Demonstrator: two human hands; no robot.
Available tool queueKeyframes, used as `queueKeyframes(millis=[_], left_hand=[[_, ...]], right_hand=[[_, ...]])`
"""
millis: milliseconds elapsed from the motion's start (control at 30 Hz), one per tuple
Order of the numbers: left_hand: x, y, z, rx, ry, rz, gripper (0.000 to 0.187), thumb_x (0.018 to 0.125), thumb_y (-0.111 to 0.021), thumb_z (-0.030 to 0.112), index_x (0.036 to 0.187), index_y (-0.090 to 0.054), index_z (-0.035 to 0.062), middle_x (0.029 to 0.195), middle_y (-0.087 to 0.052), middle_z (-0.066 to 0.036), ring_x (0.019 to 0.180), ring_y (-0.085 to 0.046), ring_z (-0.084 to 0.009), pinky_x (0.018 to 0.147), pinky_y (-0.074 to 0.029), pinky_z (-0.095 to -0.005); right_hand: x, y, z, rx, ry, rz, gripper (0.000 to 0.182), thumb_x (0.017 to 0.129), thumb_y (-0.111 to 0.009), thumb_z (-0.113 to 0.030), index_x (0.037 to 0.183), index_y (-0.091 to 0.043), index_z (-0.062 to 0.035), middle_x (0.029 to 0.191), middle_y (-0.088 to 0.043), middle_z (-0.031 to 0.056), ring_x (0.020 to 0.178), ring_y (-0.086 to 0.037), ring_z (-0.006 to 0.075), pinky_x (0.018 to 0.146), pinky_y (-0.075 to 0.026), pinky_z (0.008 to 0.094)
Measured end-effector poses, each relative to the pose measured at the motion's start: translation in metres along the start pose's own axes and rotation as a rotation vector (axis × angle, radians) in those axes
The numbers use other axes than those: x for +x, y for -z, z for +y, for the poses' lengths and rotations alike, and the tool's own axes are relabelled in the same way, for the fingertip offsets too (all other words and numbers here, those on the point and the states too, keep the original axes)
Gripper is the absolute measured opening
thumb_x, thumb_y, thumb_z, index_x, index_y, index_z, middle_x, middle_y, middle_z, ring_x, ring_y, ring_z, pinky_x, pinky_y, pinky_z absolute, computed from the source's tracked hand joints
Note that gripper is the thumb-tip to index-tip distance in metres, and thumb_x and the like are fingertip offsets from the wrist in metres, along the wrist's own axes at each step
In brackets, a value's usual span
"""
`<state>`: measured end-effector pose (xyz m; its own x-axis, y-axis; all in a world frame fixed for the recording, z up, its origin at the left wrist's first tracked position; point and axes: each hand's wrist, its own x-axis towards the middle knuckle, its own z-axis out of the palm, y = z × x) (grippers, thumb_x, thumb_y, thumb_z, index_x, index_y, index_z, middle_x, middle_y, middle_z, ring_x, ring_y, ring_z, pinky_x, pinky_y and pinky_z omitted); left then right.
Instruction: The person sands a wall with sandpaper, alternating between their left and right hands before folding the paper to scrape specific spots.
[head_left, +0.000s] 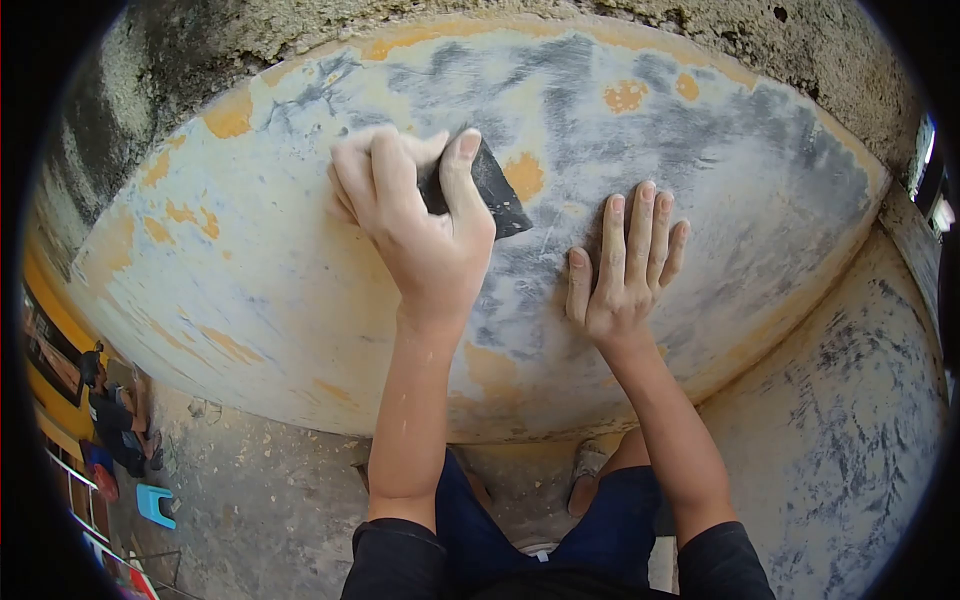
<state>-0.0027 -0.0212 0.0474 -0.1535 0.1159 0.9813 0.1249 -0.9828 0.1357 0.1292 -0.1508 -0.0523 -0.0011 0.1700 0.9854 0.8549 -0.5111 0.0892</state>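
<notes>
A worn wall panel [300,290], grey with orange patches, is set against rough concrete. A dark sanding block [492,190] is clasped tightly in the left hand [410,215] and pressed against the panel's middle. Just right of the block, the right hand [622,270] is laid flat on the panel, fingers spread, nothing held.

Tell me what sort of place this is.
Probably an outdoor workshop or yard: a worn, patchy painted hull-like surface being rubbed with a dark sanding block, rough concrete ground, and clutter with a blue stool at the edge.
</notes>
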Motion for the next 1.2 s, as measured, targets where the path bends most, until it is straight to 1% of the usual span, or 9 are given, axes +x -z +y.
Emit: queueKeyframes(millis=[100,167,333,500,567,833,967,1000,1200], left_hand=[[-0.033,0.008,0.002,-0.004,0.062,-0.070,0.026,0.089,-0.082,0.005,0.089,-0.057,0.0016,0.094,-0.053,-0.011,0.091,-0.051,-0.0287,0.085,-0.041,-0.0419],[-0.058,0.007,-0.010,-0.052,0.041,-0.067,0.022,0.089,-0.082,0.014,0.088,-0.061,0.0093,0.094,-0.052,-0.005,0.093,-0.050,-0.0249,0.089,-0.030,-0.0393],[0.006,0.001,-0.002,-0.026,0.019,0.009,0.026,0.089,-0.083,0.007,0.091,-0.058,0.0012,0.094,-0.054,-0.011,0.092,-0.052,-0.0290,0.085,-0.042,-0.0422],[-0.036,0.007,0.000,0.032,0.058,-0.031,0.026,0.089,-0.083,0.007,0.090,-0.058,0.0025,0.091,-0.054,-0.009,0.092,-0.052,-0.0293,0.087,-0.041,-0.0416],[-0.063,0.007,0.000,0.014,0.054,-0.044,0.021,0.089,-0.082,0.012,0.090,-0.061,0.0073,0.093,-0.053,-0.005,0.093,-0.050,-0.0257,0.087,-0.030,-0.0386],[0.011,-0.001,-0.004,0.044,-0.031,0.043,0.030,0.088,-0.085,0.011,0.088,-0.056,0.0027,0.092,-0.052,-0.010,0.089,-0.051,-0.0291,0.083,-0.041,-0.0423],[-0.052,0.009,-0.001,0.010,0.061,-0.057,0.027,0.090,-0.083,0.008,0.088,-0.057,0.0038,0.094,-0.054,-0.010,0.093,-0.052,-0.0286,0.086,-0.040,-0.0425],[-0.051,0.008,-0.001,-0.066,0.079,0.000,0.022,0.088,-0.083,0.015,0.089,-0.061,0.0105,0.094,-0.053,-0.004,0.094,-0.051,-0.0249,0.091,-0.028,-0.0422],[0.014,-0.008,-0.003,-0.012,-0.016,0.070,0.021,0.088,-0.082,0.012,0.090,-0.061,0.0106,0.094,-0.053,-0.004,0.094,-0.050,-0.0252,0.091,-0.028,-0.0422]], right_hand=[[0.001,-0.001,0.001,0.003,0.011,0.014,0.055,0.108,-0.049,-0.033,0.150,-0.058,0.0017,0.159,-0.049,0.0284,0.156,-0.035,0.0425,0.131,-0.011,0.0580],[0.000,-0.001,0.001,0.009,0.011,0.019,0.056,0.108,-0.049,-0.033,0.150,-0.058,0.0016,0.159,-0.049,0.0284,0.156,-0.035,0.0425,0.131,-0.011,0.0579],[0.002,0.000,0.000,0.007,0.003,0.012,0.056,0.108,-0.049,-0.034,0.150,-0.058,0.0016,0.159,-0.049,0.0282,0.156,-0.035,0.0425,0.131,-0.011,0.0577],[0.001,0.000,0.000,-0.006,0.009,0.012,0.056,0.108,-0.049,-0.033,0.150,-0.058,0.0019,0.160,-0.048,0.0282,0.156,-0.035,0.0428,0.131,-0.011,0.0572],[0.001,0.000,0.000,-0.008,0.002,0.002,0.056,0.108,-0.049,-0.033,0.150,-0.058,0.0020,0.160,-0.048,0.0282,0.156,-0.035,0.0428,0.131,-0.011,0.0570],[0.002,0.000,0.000,-0.009,0.009,0.005,0.058,0.107,-0.050,-0.033,0.152,-0.055,0.0032,0.161,-0.047,0.0288,0.157,-0.033,0.0430,0.131,-0.011,0.0574],[0.001,-0.001,0.000,0.010,0.008,0.022,0.057,0.108,-0.050,-0.033,0.152,-0.055,0.0032,0.161,-0.047,0.0285,0.157,-0.033,0.0429,0.131,-0.011,0.0575],[0.001,-0.001,0.001,0.007,0.007,0.014,0.057,0.108,-0.050,-0.033,0.152,-0.055,0.0031,0.161,-0.047,0.0283,0.157,-0.033,0.0427,0.131,-0.011,0.0574],[0.000,-0.001,0.000,0.004,0.006,0.005,0.057,0.107,-0.050,-0.033,0.152,-0.055,0.0021,0.162,-0.046,0.0277,0.158,-0.032,0.0421,0.131,-0.011,0.0570]])
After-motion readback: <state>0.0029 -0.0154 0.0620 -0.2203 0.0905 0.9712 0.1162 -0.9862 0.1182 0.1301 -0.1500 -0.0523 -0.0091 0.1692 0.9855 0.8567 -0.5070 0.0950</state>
